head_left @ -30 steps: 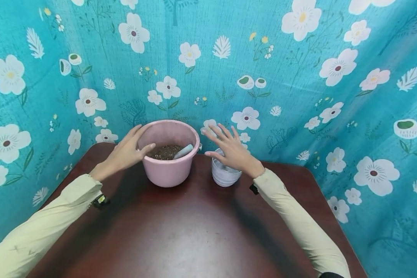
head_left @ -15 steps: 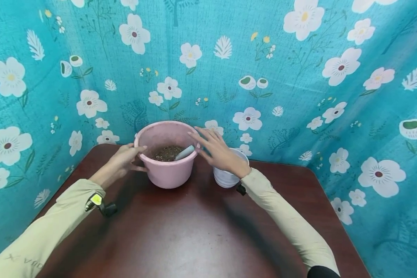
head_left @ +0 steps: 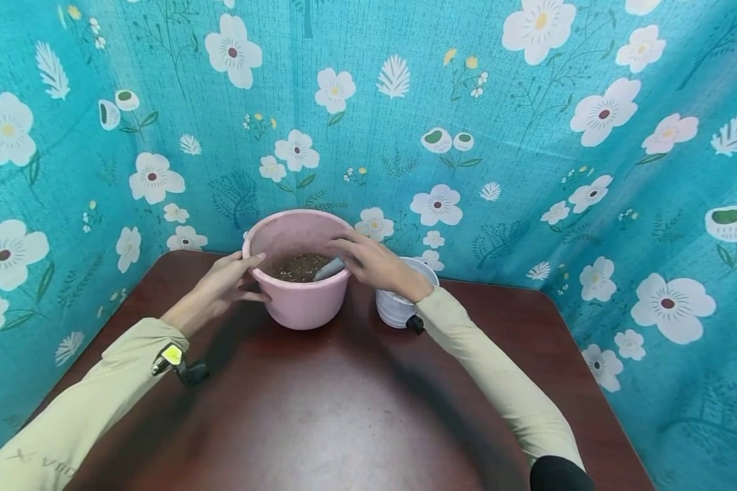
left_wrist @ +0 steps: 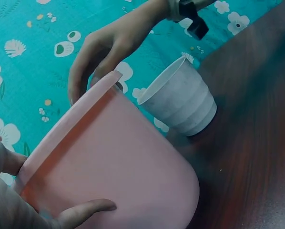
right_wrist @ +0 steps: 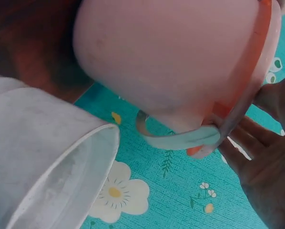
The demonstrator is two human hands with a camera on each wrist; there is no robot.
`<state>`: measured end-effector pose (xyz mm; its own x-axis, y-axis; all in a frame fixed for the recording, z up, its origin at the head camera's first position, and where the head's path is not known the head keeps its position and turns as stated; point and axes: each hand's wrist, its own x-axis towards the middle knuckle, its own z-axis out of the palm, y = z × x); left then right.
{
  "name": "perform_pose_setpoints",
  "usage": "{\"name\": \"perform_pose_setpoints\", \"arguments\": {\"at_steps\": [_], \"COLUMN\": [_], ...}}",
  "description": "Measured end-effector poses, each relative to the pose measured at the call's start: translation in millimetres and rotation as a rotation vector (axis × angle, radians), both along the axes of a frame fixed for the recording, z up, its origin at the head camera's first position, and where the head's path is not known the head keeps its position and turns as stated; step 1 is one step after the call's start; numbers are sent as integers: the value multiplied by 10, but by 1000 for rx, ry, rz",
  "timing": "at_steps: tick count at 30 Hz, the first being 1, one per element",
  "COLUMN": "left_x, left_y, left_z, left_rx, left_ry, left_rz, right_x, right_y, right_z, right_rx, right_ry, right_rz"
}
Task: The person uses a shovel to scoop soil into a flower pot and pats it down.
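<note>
Left of the pink bucket, your left sleeve shows an X; its other letters are fuzzy. Right of the bucket, your right hand partly hides the ridged white pot. Inside, a half-hidden blue tool lies on crumbly soil. Your left hand grips the bucket's left rim, your right hand its right rim. The bucket sits on the shiny brown table.

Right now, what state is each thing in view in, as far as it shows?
Pink bucket: upright, partly filled.
Soil: dark, crumbly, inside the bucket.
Bucket handle: lowered, hanging.
Pale blue tool: slanted in the bucket.
White pot: upright, open-topped; contents unclear.
Left hand: gripping the bucket.
Right hand: over the bucket's edge; grip unclear.
Curtain: hanging.
</note>
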<state>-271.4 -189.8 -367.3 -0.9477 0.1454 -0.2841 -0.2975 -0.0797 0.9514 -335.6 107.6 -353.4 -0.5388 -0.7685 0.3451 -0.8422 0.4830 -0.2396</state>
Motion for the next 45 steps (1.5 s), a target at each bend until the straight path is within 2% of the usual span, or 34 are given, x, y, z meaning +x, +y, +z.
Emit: {"name": "perform_pose_setpoints", "arguments": {"at_steps": [4, 9, 13, 18, 21, 26, 29, 30, 32, 33, 36, 38, 40, 45], "left_x": [-8, -63, -118, -139, -140, -141, -142, -144, -151, -154, -168, -160, -157, -160], "left_y": [55, 133, 183, 210, 219, 214, 216, 218, 230, 238, 270, 276, 284, 276], "left_z": [7, 5, 0, -45, -78, -103, -105, -103, -101, -99, -95, -102, -107, -100], "left_rx": [-4, -13, -16, -6, 4, -3, -20, -24, -24, -23, -24, -24, -30, -40], "left_ry": [19, 23, 28, 18, 17, 10, 16, 20, 30, 33, 33, 37, 49, 75], "left_rz": [-24, -31, -26, -56, -65, -55, -61, -63, -68, -70, -66, -65, -64, -54], "right_x": [-96, -175, -206, -205, -209, -258, -336, -408, -506, -505, -449, -314, -248, -230], "right_y": [-36, -86, -141, -234, -277, -346, -376, -360, -355, -350, -335, -361, -364, -371], "right_z": [98, 303, 396, 333, 252, 142, 58, -14, -109, -106, -42, 77, 127, 128], "right_rx": [100, 309, 426, 525, 557, 588, 615, 612, 626, 634, 667, 724, 784, 877], "right_ry": [-110, -337, -406, -420, -376, -344, -339, -338, -301, -292, -237, -166, -45, 333], "right_rz": [8, -30, -99, -176, -216, -203, -186, -178, -178, -190, -226, -257, -265, -264]}}
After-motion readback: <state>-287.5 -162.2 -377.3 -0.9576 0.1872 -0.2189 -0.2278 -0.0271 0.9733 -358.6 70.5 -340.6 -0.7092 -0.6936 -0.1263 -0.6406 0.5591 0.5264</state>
